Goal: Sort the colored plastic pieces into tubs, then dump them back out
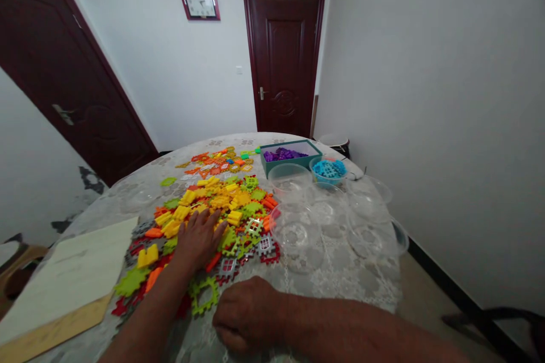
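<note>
A wide heap of plastic building pieces, with yellow pieces [221,195] on top and green, orange, red and grey ones around them, covers the middle of the table. On the near part of the heap rests my left hand [200,241], palm down with its fingers spread over the yellow pieces. My right hand [251,315] lies curled into a fist on the tablecloth at the near edge, beside a green frame-shaped piece [204,296]; whether anything is inside the fist is hidden.
Behind the heap stands a green box [290,164] of purple pieces, beside a bowl of blue pieces [330,170]. Several clear plastic bowls [296,232] sit on the right. A pale board [72,278] lies at left. Smaller orange pieces [217,164] are scattered at the far side.
</note>
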`<state>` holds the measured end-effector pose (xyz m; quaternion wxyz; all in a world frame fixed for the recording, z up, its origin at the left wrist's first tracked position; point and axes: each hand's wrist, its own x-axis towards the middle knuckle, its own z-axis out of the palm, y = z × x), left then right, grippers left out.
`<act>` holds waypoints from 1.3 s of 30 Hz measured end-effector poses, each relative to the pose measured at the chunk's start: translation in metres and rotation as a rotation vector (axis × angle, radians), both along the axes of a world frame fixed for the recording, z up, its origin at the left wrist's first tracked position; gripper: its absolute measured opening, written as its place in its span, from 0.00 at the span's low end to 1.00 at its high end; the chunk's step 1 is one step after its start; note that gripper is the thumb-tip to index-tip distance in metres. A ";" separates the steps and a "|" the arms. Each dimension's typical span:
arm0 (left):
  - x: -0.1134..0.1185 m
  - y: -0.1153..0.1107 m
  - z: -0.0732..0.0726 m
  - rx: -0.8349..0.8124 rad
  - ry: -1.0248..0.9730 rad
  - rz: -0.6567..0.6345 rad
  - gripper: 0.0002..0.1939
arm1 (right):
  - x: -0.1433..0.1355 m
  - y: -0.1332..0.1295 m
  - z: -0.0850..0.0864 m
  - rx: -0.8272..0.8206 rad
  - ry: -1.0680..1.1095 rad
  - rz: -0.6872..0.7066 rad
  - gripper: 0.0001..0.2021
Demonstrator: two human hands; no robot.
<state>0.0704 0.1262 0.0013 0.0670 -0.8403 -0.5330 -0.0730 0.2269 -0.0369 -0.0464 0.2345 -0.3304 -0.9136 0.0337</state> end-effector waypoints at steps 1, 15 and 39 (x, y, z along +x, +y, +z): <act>0.000 -0.001 -0.001 0.001 0.006 0.007 0.30 | 0.000 0.000 0.000 0.021 -0.005 0.006 0.08; -0.024 -0.061 -0.021 0.090 0.035 -0.063 0.30 | 0.051 -0.013 0.108 0.342 0.484 -0.032 0.08; -0.043 -0.039 -0.028 0.059 -0.019 -0.032 0.31 | 0.327 0.093 0.130 -0.370 -0.676 -1.162 0.14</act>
